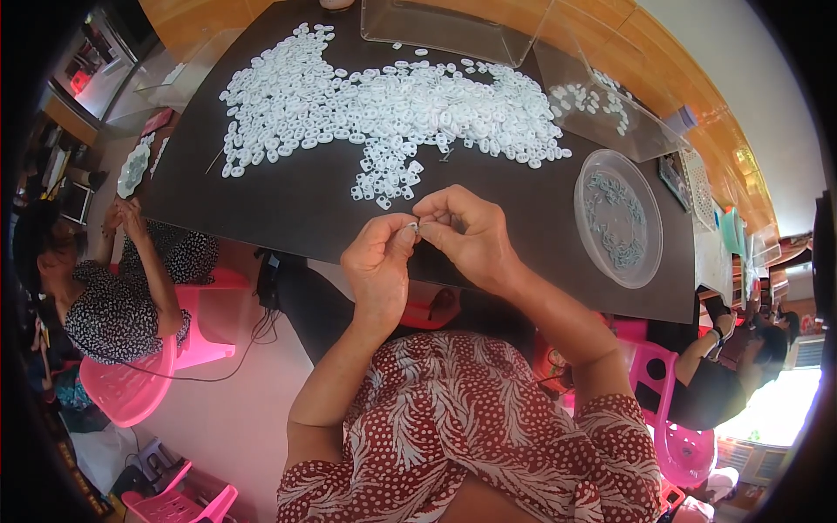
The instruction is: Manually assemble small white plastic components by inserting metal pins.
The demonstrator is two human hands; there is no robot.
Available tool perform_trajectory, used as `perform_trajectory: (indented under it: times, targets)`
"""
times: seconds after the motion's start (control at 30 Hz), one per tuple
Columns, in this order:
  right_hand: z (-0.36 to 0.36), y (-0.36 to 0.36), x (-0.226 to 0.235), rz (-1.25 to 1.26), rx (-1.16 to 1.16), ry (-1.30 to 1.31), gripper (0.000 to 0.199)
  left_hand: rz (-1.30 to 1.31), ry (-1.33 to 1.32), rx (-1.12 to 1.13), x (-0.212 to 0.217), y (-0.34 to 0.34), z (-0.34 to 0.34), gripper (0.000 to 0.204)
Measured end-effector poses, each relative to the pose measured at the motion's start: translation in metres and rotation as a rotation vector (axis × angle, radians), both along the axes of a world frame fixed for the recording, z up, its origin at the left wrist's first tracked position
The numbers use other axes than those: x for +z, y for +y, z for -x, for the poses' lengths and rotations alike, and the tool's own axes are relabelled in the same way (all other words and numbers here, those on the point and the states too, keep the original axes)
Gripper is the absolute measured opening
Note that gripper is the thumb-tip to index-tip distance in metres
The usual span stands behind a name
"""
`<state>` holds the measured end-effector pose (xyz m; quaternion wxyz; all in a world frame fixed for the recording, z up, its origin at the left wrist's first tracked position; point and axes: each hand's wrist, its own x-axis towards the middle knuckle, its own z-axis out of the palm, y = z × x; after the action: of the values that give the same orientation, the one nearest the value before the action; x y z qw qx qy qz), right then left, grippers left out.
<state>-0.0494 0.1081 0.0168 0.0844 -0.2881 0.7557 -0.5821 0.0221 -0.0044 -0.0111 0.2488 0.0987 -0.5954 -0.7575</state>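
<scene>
Through the head camera I see both hands meeting just over the near edge of the dark table (288, 205). Left hand (377, 266): fingers curled in, thumb and forefinger pinched together on a small white piece (413, 227). Right hand (466, 234): fingertips closed on the same piece from the other side, knuckles up. The two hands touch at the fingertips.

The piece is mostly hidden between the fingers; I cannot tell its long axis or which way it points. Only a pale sliver shows at the pinch.

Just beyond the hands, a wide scatter of white oval rings (384, 109) lies flat across the table, their long axes turned every way. A thin metal pin (446, 155) lies near the scatter's near edge. To the right, a round clear dish (586, 183) holds grey-green bits. Clear plastic trays (453, 30) sit at the far edge.

At the left, a person in a dotted top (113, 314) sits on a pink chair (131, 392).
</scene>
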Motion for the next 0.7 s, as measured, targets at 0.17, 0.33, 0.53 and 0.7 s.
perform_trajectory:
  times: [0.17, 0.33, 0.53, 0.7]
  targets:
    - [-0.001, 0.0, -0.005, -0.014, -0.002, 0.016, 0.012, 0.0, -0.054, 0.013, 0.0, 0.002, 0.0, 0.009]
    - [-0.001, 0.002, -0.008, 0.011, -0.021, 0.071, 0.011, -0.127, -0.086, -0.023, 0.005, -0.001, -0.002, 0.008]
    - [0.0, 0.005, -0.004, -0.032, -0.008, 0.106, 0.008, -0.175, -0.053, -0.01, 0.003, 0.001, -0.001, 0.009]
    - [-0.001, 0.005, -0.002, -0.07, 0.012, 0.064, 0.004, -0.165, -0.027, 0.024, 0.002, 0.005, 0.0, 0.009]
